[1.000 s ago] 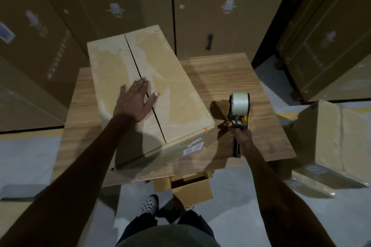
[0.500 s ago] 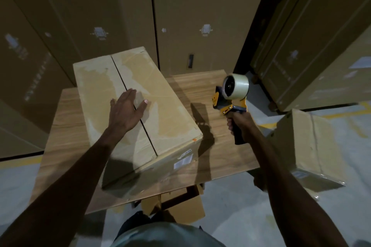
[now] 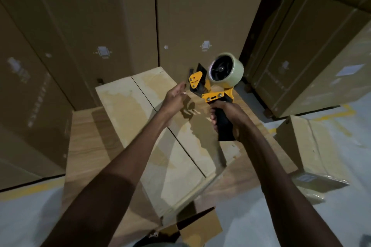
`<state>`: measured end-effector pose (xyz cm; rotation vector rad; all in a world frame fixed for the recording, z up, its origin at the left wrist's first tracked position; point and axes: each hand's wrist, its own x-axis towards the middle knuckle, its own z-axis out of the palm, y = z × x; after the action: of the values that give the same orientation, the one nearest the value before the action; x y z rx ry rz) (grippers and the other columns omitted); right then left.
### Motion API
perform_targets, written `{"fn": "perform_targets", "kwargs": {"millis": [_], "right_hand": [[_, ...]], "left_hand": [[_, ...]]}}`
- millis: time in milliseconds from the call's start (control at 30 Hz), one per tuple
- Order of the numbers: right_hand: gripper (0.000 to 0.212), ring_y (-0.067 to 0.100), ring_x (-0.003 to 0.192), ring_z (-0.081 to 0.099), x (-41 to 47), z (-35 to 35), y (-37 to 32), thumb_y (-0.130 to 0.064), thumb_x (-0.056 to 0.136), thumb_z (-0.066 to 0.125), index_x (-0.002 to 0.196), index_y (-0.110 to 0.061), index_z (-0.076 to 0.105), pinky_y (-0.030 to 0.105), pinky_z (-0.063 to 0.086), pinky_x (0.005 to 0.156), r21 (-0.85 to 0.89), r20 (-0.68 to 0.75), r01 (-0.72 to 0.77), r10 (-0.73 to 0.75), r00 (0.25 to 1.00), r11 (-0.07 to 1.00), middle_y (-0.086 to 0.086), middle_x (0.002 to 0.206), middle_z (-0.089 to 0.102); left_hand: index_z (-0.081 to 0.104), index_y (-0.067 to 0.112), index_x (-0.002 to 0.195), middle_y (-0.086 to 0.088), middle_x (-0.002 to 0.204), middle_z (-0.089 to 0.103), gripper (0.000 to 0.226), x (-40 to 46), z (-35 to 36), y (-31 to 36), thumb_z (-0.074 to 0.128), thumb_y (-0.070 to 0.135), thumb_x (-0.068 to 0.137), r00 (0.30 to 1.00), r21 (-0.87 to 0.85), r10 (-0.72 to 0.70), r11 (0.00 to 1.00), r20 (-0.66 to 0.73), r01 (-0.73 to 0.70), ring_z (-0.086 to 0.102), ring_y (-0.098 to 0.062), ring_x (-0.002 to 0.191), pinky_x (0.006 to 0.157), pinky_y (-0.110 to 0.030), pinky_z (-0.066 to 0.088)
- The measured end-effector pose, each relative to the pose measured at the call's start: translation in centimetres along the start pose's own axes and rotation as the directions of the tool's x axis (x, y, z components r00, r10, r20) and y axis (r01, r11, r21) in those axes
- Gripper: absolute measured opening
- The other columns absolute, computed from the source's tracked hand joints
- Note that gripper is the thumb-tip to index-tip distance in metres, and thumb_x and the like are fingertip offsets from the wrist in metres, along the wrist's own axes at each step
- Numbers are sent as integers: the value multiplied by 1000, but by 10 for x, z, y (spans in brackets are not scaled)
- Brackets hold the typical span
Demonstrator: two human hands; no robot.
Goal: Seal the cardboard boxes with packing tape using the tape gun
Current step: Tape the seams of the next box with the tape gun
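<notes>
While right hand (image 3: 226,115) grips tape gun (image 3: 215,86), left fingers (image 3: 181,88) near its nose

Dim room; grey floor (image 3: 24,216), yellow line (image 3: 30,189); wooden table (image 3: 90,146).

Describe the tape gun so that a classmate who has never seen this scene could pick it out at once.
Find the wooden table with the long cardboard box lying on it. Above the box's far end, the right hand grips a black handle: that is the tape gun. Its yellow frame and pale tape roll are the only bright colours among brown cartons.
</notes>
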<state>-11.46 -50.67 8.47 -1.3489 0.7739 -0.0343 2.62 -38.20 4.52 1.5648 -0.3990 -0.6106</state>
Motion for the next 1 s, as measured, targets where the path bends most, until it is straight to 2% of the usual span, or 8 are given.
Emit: {"fn": "perform_targets", "kwargs": {"millis": [100,200,300,433,533,700,833,1000], "right_hand": [[23,19,49,50,-7,31,1,-17,95,58,73,-9,57,26,40,50,41,-35,12,-10,999,999,7,62,56],[17,19,51,52,-11,47,6,-16,93,59,78,-9,59,26,41,50,49,-65,22,-19,998,999,7,64,57],[14,19,52,52,-13,59,10,-16,93,59,82,-8,60,29,41,52,67,-80,15,-9,997,998,9,66,58],[15,20,53,50,-16,71,12,-17,95,57,85,-6,60,29,42,51,102,-66,-3,9,998,995,9,65,57],[15,19,54,50,-19,74,12,-17,96,56,89,-5,60,29,42,51,102,-65,-6,12,998,995,8,65,57],[13,17,53,51,-23,69,6,-17,96,56,91,-6,58,27,43,50,78,-60,11,-6,998,997,7,66,57],[14,17,52,50,-25,64,3,-16,96,56,88,-6,58,27,44,49,78,-27,13,-11,1000,997,8,67,55],[14,18,54,52,-28,55,1,-17,97,55,89,-5,59,28,44,52,43,-16,20,-19,1000,999,8,68,57]], "left_hand": [[57,20,141,8,134,63,39,-4,-20,-2,44,10,105,1000,-41,-22,999,12,23,58,-8,118,75,-23,47],[69,16,125,4,113,73,27,-11,-41,-15,53,15,103,998,-44,-55,998,-8,55,66,-6,104,71,-23,49],[66,19,130,1,125,70,30,-10,-60,-25,57,17,101,998,-73,-64,995,-3,63,63,-14,119,84,-30,54],[44,26,151,13,149,48,49,-8,-69,-19,48,8,104,993,-183,21,983,119,1,56,2,116,91,-33,57],[53,25,145,17,136,55,45,-9,-67,-17,53,9,102,991,-198,43,980,124,-18,64,2,108,91,-37,58],[66,15,124,-1,111,75,32,-10,-68,-27,68,8,94,999,-243,-5,970,-52,-8,71,-9,87,66,-27,61],[64,13,129,-6,101,73,41,-9,-63,-26,74,8,89,993,-231,1,973,-120,-29,69,-15,80,58,-27,59],[59,21,138,-4,99,60,49,-8,-58,-22,73,12,92,997,-208,-4,978,-79,-12,66,-15,83,56,-25,57]]}}
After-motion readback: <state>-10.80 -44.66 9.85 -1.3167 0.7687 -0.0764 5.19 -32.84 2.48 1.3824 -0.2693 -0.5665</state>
